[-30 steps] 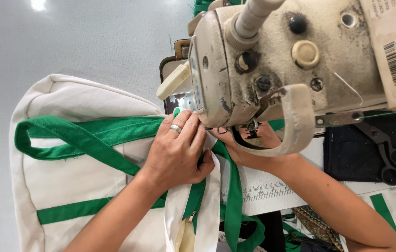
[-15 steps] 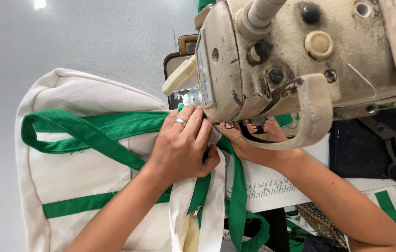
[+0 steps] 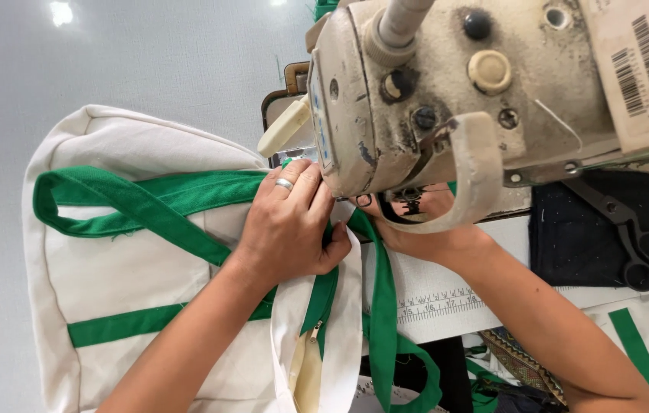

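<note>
- While the cream canvas bag lies flat on the grey table, the left hand presses down on it, fingers together and curled over the green strap – seemingly to keep the seam flat beside the needle.
- Right hand sits under the worn sewing machine head, half hidden (whether its fingers pinch the fabric I cannot tell).
- One bag, one machine, one ring on the left hand, one pair of black scissors resting well apart on dark cloth.
- One printed ruler strip – at the table's near edge.
</note>
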